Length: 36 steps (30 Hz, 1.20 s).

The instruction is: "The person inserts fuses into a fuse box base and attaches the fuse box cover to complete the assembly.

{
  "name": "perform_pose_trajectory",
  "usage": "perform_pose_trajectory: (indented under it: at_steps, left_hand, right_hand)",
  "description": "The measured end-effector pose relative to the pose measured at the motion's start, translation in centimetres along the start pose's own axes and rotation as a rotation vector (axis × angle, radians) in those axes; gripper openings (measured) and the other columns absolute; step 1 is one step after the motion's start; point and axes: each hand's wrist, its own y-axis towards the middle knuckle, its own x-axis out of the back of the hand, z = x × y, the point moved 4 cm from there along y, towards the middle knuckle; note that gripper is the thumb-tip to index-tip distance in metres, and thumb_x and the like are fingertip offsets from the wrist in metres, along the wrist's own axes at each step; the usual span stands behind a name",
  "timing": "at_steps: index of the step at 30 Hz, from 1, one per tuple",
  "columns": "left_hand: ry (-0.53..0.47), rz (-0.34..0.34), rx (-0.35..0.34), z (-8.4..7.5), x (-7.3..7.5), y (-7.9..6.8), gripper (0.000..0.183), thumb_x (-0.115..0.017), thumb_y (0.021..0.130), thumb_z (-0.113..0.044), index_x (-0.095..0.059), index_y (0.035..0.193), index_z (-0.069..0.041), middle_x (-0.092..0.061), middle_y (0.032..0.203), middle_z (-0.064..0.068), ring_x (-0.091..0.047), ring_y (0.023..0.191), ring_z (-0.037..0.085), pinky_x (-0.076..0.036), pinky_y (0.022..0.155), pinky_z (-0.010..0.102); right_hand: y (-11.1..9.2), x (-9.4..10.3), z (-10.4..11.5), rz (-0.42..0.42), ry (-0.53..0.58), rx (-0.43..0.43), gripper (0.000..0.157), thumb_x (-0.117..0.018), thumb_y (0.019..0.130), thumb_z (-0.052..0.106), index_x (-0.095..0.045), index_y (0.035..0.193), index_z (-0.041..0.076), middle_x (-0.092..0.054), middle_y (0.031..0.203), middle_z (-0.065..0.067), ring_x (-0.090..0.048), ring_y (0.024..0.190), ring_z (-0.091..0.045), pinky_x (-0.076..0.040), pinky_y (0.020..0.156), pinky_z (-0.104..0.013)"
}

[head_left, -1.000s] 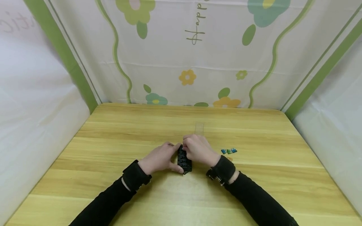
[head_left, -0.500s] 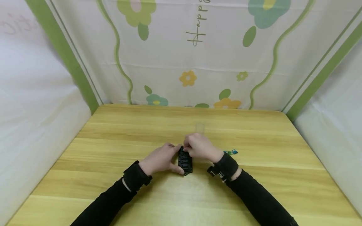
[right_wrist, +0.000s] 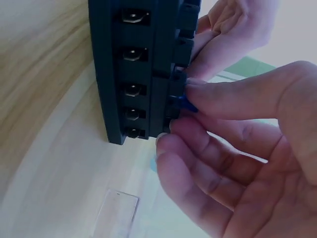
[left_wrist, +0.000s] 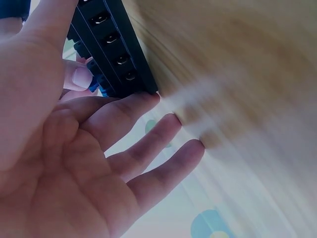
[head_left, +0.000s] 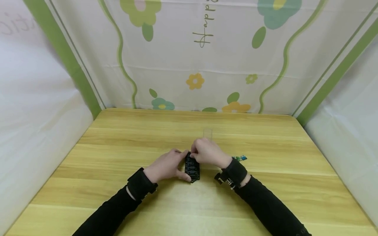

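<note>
A black fuse box (head_left: 192, 170) with a row of slots and metal terminals lies on the wooden table, its long side running away from me. My left hand (head_left: 168, 165) grips it from the left, thumb at the near end and index finger at the far end; the other fingers extend past it in the left wrist view. At the far end of the box, my right hand (head_left: 208, 152) pinches a small blue blade fuse (right_wrist: 185, 103) between thumb and finger, against a slot. Fingers mostly cover that fuse, so its seating depth is hidden.
Several loose blue and green blade fuses (head_left: 240, 158) lie right of the box, partly behind the right wrist. A clear plastic cover (head_left: 208, 132) lies flat beyond the right hand. White patterned cloth (head_left: 171, 78) walls in the table's back and sides.
My right wrist has turned and shifted slightly, so it now covers an orange fuse and part of the loose group. The left hand and the fuse box stay in place.
</note>
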Motion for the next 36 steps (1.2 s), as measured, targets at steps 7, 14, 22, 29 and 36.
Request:
perform_pose_trajectory:
  at_steps: [7, 14, 22, 29, 36]
  left_hand:
    - [0.002, -0.004, -0.005, 0.12, -0.03, 0.01, 0.103, -0.069, 0.07, -0.066, -0.036, 0.147, -0.004, -0.054, 0.126, 0.016, -0.049, 0.117, 0.029, -0.045, 0.09, 0.036]
    - [0.013, -0.013, -0.011, 0.01, 0.11, 0.12, 0.102, -0.069, 0.07, -0.066, -0.038, 0.146, -0.005, -0.056, 0.123, 0.015, -0.051, 0.114, 0.028, -0.045, 0.088, 0.036]
    - [0.024, -0.011, -0.015, 0.11, -0.13, -0.01, 0.102, -0.068, 0.07, -0.066, -0.037, 0.147, -0.006, -0.055, 0.124, 0.015, -0.051, 0.114, 0.028, -0.045, 0.089, 0.036]
    - [0.033, -0.017, -0.019, -0.06, 0.04, -0.04, 0.102, -0.069, 0.07, -0.066, -0.037, 0.147, -0.007, -0.057, 0.121, 0.016, -0.052, 0.112, 0.028, -0.045, 0.088, 0.036]
    - [0.039, -0.035, -0.035, -0.16, 0.05, -0.03, 0.099, -0.07, 0.069, -0.066, -0.039, 0.145, -0.01, -0.059, 0.118, 0.013, -0.053, 0.111, 0.028, -0.045, 0.088, 0.037]
  right_hand:
    - [0.24, -0.14, -0.52, 0.014, 0.089, -0.012, 0.019, -0.069, 0.086, 0.012, -0.066, 0.067, 0.015, -0.053, 0.063, 0.007, -0.035, 0.047, -0.004, -0.03, 0.048, -0.018]
    - [0.2, 0.19, -0.23, -0.038, 0.022, 0.061, 0.034, -0.069, 0.083, 0.009, -0.053, 0.055, 0.018, -0.043, 0.06, 0.006, -0.028, 0.047, -0.006, -0.023, 0.046, -0.018]
    - [0.23, -0.2, -0.19, -0.062, -0.063, 0.092, 0.026, -0.067, 0.081, 0.008, -0.054, 0.062, 0.021, -0.049, 0.063, 0.008, -0.038, 0.05, -0.005, -0.031, 0.046, -0.016]
    - [0.09, -0.4, 0.08, -0.078, -0.151, 0.107, 0.026, -0.063, 0.08, 0.006, -0.051, 0.063, 0.022, -0.047, 0.067, 0.01, -0.042, 0.055, -0.006, -0.032, 0.047, -0.018]
    - [0.06, -0.74, 0.48, -0.096, -0.238, 0.135, 0.025, -0.061, 0.079, 0.005, -0.053, 0.061, 0.019, -0.043, 0.067, 0.01, -0.04, 0.054, -0.007, -0.027, 0.049, -0.019]
